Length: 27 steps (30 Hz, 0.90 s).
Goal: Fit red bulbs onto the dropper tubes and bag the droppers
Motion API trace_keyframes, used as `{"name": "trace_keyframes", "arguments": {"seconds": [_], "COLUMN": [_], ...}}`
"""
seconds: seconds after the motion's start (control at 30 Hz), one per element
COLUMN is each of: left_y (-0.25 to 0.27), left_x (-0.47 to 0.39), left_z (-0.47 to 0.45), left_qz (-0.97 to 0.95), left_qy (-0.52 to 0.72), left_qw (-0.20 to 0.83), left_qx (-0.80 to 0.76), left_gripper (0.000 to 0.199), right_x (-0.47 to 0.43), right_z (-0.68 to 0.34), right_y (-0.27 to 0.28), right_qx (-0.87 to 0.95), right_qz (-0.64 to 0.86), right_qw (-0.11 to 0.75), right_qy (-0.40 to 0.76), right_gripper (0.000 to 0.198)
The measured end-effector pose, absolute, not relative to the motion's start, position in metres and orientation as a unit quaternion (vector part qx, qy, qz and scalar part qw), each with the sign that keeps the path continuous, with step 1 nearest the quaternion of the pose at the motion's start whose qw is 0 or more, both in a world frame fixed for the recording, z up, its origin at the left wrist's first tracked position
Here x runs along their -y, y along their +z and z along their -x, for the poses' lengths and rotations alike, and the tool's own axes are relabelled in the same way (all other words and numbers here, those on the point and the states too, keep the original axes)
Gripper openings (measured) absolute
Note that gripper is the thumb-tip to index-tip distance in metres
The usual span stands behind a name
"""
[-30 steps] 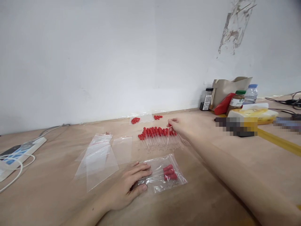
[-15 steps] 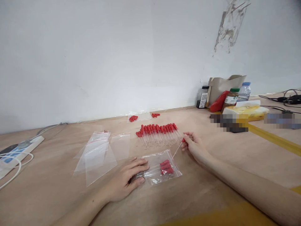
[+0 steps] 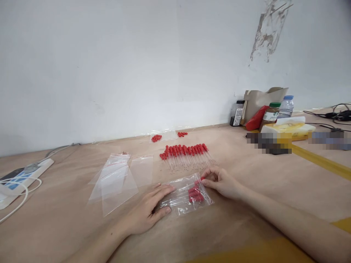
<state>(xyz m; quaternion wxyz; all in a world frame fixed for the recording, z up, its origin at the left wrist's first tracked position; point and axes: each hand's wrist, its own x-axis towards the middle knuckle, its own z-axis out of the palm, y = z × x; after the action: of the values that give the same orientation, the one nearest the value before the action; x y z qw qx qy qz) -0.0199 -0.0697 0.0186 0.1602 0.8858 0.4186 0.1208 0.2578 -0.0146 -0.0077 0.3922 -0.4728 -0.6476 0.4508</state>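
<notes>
A clear zip bag (image 3: 181,199) lies flat with several red-bulbed droppers in it, their bulbs toward its mouth at the right. My left hand (image 3: 149,208) rests on the bag's left end, fingers stretched out and thumb apart. At the bag's mouth my right hand (image 3: 219,182) pinches the red bulb of a dropper (image 3: 202,179); its glass tube appears to be inside the bag, hard to make out through the plastic. Just beyond the bag lies a row of loose droppers (image 3: 186,151), red bulbs pointing away from me.
Flat zip bags (image 3: 117,182) overlap on the left. Two small groups of red bulbs (image 3: 156,138) lie near the wall. A power strip (image 3: 35,175) with white cables sits far left. Bottles, a jar (image 3: 270,116), a grey bag (image 3: 253,104) and a tissue pack (image 3: 287,130) stand back right.
My right hand has moved left and toward me, bringing the dropper from outside the bag to its mouth, with the tube apparently going in. My left hand stays on the bag.
</notes>
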Motion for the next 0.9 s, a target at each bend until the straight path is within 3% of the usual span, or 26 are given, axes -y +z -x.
{"name": "trace_keyframes", "arguments": {"seconds": [0.17,0.33,0.47,0.67,0.9], "left_y": [0.022,0.022,0.021,0.023,0.023], "left_x": [0.070,0.069,0.069,0.070,0.072], "left_z": [0.017,0.016,0.018,0.018,0.016], "left_qz": [-0.891,-0.903,-0.901,-0.902,-0.897], "left_qy": [0.121,0.114,0.111,0.127,0.147], "left_qw": [0.162,0.155,0.159,0.156,0.161], "left_qx": [-0.406,-0.384,-0.388,-0.382,-0.386], "left_gripper": [0.045,0.038,0.036,0.036,0.025], "right_x": [0.009,0.012,-0.005,-0.067,-0.113], "right_z": [-0.251,-0.250,-0.260,-0.240,-0.192], "right_y": [-0.013,-0.009,-0.002,0.025,0.029], "right_qx": [0.755,0.810,0.757,0.762,0.713], "right_qz": [0.438,0.367,0.467,0.521,0.589], "right_qw": [0.385,0.346,0.350,0.351,0.341], "right_qy": [0.299,0.299,0.292,0.157,0.167], "right_gripper": [0.012,0.022,0.017,0.016,0.017]}}
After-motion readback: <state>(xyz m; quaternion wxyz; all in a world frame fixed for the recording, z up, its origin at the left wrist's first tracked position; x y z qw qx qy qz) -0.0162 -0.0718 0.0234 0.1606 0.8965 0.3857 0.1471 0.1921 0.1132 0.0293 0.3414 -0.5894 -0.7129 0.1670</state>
